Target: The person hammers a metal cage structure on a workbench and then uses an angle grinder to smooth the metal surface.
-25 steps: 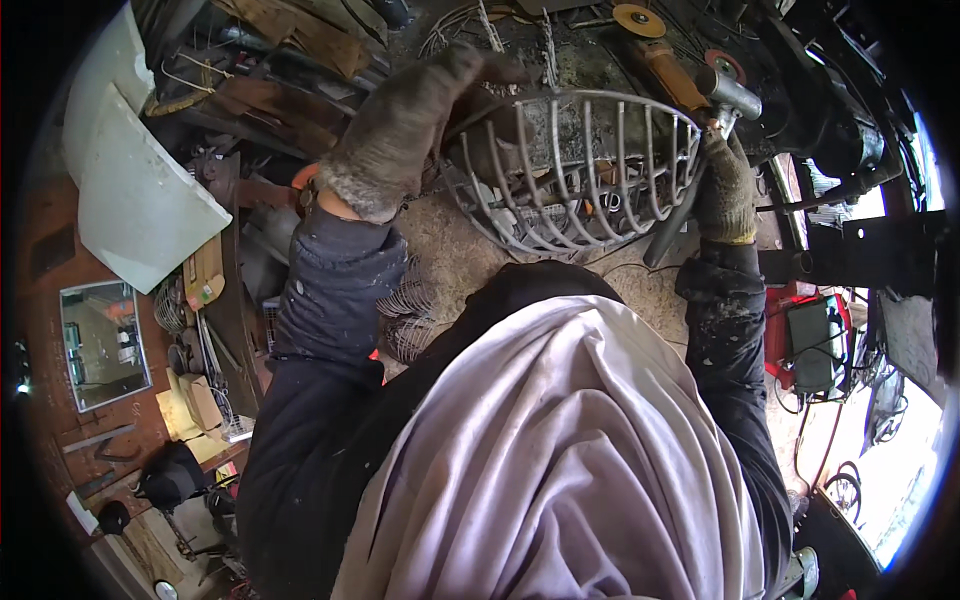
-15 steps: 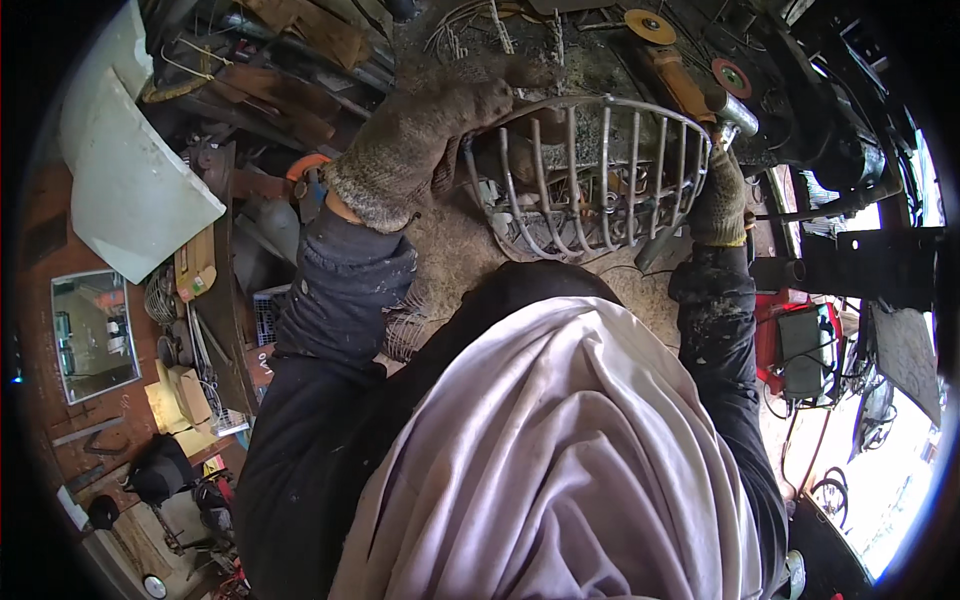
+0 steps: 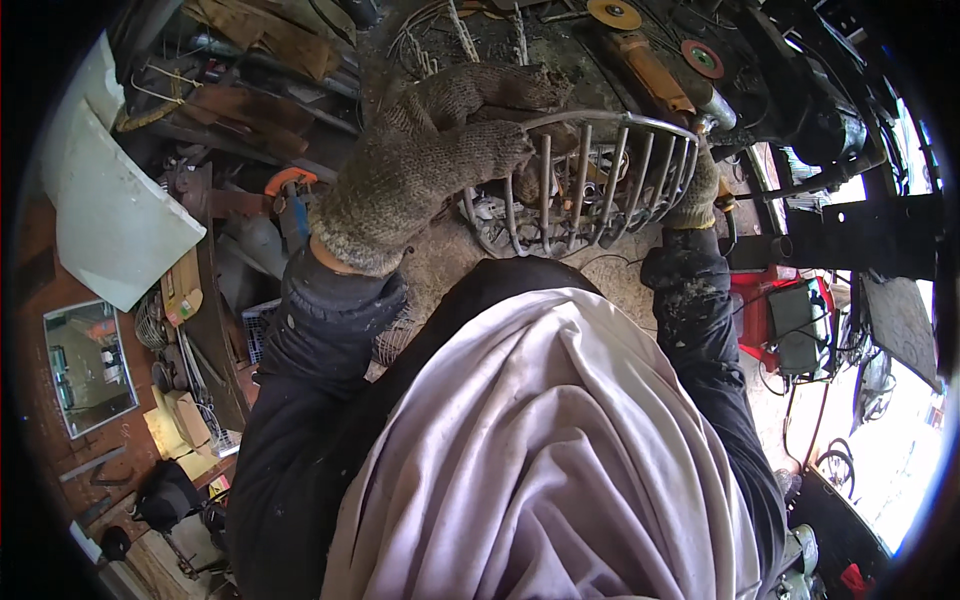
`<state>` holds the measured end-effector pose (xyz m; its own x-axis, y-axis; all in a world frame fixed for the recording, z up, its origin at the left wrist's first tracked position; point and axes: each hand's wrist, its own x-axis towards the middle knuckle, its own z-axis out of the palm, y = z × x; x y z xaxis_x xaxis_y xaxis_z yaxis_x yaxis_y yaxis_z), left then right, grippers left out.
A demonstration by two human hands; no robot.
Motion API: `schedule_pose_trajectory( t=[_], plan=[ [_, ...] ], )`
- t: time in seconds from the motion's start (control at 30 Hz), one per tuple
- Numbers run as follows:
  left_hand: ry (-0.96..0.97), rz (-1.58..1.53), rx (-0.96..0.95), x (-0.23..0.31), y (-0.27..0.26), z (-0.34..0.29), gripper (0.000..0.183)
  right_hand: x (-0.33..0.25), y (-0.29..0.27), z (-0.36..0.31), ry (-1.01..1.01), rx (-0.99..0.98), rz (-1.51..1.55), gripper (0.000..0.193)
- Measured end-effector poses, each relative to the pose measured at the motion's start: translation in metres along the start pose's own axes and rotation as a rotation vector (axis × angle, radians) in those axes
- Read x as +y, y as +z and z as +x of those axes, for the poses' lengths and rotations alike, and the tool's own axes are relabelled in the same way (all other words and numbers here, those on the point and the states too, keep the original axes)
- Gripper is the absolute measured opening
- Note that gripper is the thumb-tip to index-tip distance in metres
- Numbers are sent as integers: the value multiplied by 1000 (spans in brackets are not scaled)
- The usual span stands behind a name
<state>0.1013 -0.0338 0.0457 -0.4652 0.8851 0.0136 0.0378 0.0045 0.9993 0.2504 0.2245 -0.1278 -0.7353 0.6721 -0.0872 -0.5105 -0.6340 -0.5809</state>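
A curved grille of bare metal bars (image 3: 582, 185), bent like a shallow basket, is tilted in front of me. My left hand (image 3: 415, 165), in a dirty knitted glove, lies over its left end. Its upper fingers stretch out beyond the rim and a lower finger touches the rim, with a gap between them. At the grille's right end my right hand (image 3: 692, 190), also gloved, is closed around the rim; its fingertips are mostly hidden. Small metal parts and debris (image 3: 490, 210) show between the bars.
Beyond the grille lie a power tool with an orange body (image 3: 652, 75), a yellow disc (image 3: 613, 12) and a reddish disc (image 3: 703, 59). Broken white panels (image 3: 120, 210) stand at left, near an orange-handled tool (image 3: 290, 180). A black metal beam (image 3: 860, 235) juts in at right.
The grille has tilted and its rim has dropped a little. My left hand's fingers have uncurled from the rim and stretched out. My right hand has moved slightly left with the grille.
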Motion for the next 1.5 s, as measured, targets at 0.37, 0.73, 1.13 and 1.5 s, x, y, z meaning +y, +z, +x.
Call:
schedule_pose_trajectory(
  t=[0.37, 0.73, 1.13, 1.5],
  plan=[
    [214, 295, 32, -26, 29, -11, 48, -14, -52, 27, 62, -355, 250, 39],
    [150, 143, 78, -25, 60, -12, 30, -15, -5, 23, -595, 75, -717, 38],
    [490, 588, 281, -46, 32, 7, 28, 17, 90, -112, -641, -149, -960, 32],
    [314, 455, 369, -26, 35, 1, 24, 2, 100, -120, -746, -283, -1202, 37]
  ],
)
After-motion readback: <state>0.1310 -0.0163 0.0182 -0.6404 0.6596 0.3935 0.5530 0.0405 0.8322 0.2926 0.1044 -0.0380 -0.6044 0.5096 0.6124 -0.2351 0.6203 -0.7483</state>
